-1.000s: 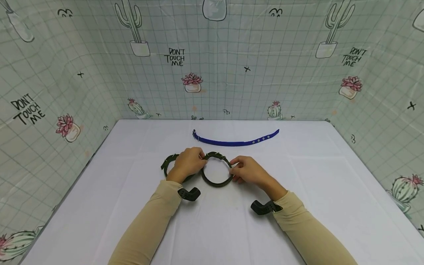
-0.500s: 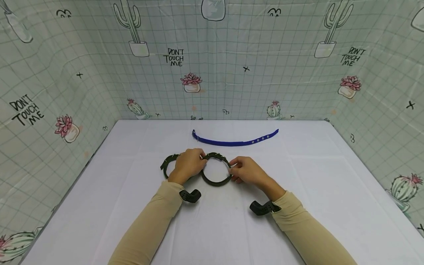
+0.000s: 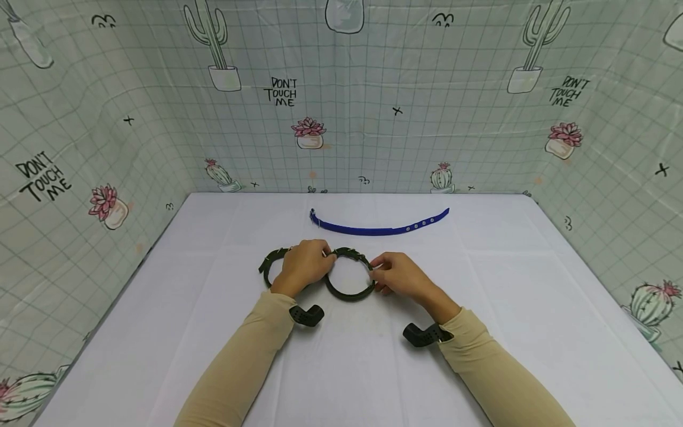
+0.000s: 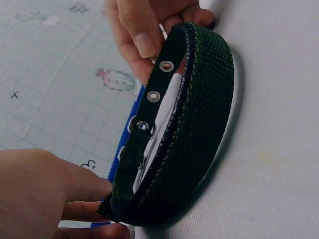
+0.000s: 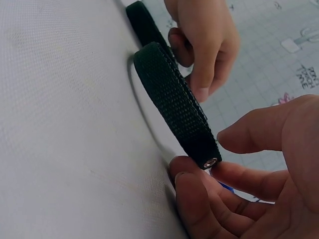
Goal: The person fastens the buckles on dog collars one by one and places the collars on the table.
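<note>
A dark green webbing collar with metal eyelets lies curled in a loop on the white table. My left hand pinches it at the loop's left side, where the strap crosses; a further curl sticks out to the left of that hand. My right hand pinches the loop's right side. In the left wrist view the collar stands on edge between my left hand and right hand. In the right wrist view my right hand grips the collar's eyelet end, with my left hand behind.
A blue strap with eyelets lies flat behind the hands, near the table's far edge. Black wrist cameras sit on both beige sleeves. Cactus-print sheeting walls in the table on three sides.
</note>
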Tool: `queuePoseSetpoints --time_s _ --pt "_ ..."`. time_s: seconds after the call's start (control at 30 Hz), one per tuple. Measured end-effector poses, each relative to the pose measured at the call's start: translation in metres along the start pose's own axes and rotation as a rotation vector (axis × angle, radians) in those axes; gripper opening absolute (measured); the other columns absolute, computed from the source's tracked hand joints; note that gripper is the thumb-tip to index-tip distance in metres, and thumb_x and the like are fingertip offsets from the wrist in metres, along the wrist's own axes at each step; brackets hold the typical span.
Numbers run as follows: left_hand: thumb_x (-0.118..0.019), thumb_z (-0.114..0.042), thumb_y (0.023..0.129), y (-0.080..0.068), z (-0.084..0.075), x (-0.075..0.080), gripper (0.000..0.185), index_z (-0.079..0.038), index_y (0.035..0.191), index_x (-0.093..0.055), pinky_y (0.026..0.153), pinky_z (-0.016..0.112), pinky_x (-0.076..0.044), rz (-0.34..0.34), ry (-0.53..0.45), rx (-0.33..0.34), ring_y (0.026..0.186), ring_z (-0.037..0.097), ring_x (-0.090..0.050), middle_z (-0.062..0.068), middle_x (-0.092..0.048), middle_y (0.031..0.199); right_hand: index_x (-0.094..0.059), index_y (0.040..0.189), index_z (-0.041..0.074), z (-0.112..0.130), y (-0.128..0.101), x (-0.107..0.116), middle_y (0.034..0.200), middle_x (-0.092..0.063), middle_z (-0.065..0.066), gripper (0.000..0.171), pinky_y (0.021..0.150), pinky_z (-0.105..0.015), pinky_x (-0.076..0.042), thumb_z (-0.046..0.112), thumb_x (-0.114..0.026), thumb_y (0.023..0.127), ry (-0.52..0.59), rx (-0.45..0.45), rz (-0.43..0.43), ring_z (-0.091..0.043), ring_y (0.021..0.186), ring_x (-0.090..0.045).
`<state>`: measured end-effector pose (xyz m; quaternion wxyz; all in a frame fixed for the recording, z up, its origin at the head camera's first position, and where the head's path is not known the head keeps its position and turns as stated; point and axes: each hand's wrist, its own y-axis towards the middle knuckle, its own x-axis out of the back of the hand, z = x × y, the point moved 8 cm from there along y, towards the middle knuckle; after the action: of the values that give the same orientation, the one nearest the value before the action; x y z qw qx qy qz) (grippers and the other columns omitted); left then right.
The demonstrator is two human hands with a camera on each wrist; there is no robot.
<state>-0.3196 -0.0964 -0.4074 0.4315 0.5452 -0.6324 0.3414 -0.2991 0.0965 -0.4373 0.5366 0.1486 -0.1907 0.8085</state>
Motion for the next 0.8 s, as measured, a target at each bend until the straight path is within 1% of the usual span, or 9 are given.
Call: queuePoseSetpoints --time_s 0.3,0.47,0.57,0.8 --pt "-0.063 -0.035 0.099 -0.0007 0.0011 0.0025 0.023 -0.016 0.1 -0.076 0.061 0.035 -0.049 -0.003 -0.03 0.008 0.074 0.018 -0.062 0.0 -0.072 0.094 -0.065 0.117 -0.004 0.0021 -0.002 0.0037 0.087 -0.069 -0.011 0.026 0.063 -0.034 -0.057 0.013 -0.061 0.099 -0.018 -0.016 -0.011 -0.021 0.072 -0.068" --pt "-0.062 -0.035 0.099 -0.001 0.0018 0.0011 0.024 -0.016 0.102 -0.076 0.063 0.035 -0.05 0.004 -0.03 0.01 0.075 0.018 -0.062 -0.001 -0.072 0.095 -0.066 0.117 -0.003 0.0003 -0.0012 0.0054 0.086 -0.07 -0.01 0.025 0.062 -0.033 -0.057 0.013 -0.059 0.099 -0.033 -0.024 -0.017 -0.02 0.072 -0.068" --pt "-0.062 -0.035 0.099 -0.0008 0.0017 0.0014 0.024 -0.015 0.102 -0.076 0.062 0.034 -0.049 -0.001 -0.029 0.008 0.073 0.017 -0.062 -0.001 -0.072 0.094 -0.066 0.117 -0.004 -0.0005 -0.0005 0.0067 0.086 -0.071 -0.011 0.026 0.062 -0.033 -0.056 0.012 -0.057 0.098 -0.039 -0.02 -0.022 -0.02 0.072 -0.068" --pt "-0.062 -0.034 0.099 -0.0007 0.0019 0.004 0.023 -0.015 0.101 -0.075 0.057 0.034 -0.048 -0.035 -0.034 0.005 0.067 0.017 -0.06 -0.001 -0.071 0.09 -0.066 0.118 -0.003 -0.0029 0.0012 0.0098 0.089 -0.071 -0.011 0.027 0.063 -0.033 -0.056 0.014 -0.056 0.099 -0.042 -0.027 -0.013 -0.02 0.074 -0.069"
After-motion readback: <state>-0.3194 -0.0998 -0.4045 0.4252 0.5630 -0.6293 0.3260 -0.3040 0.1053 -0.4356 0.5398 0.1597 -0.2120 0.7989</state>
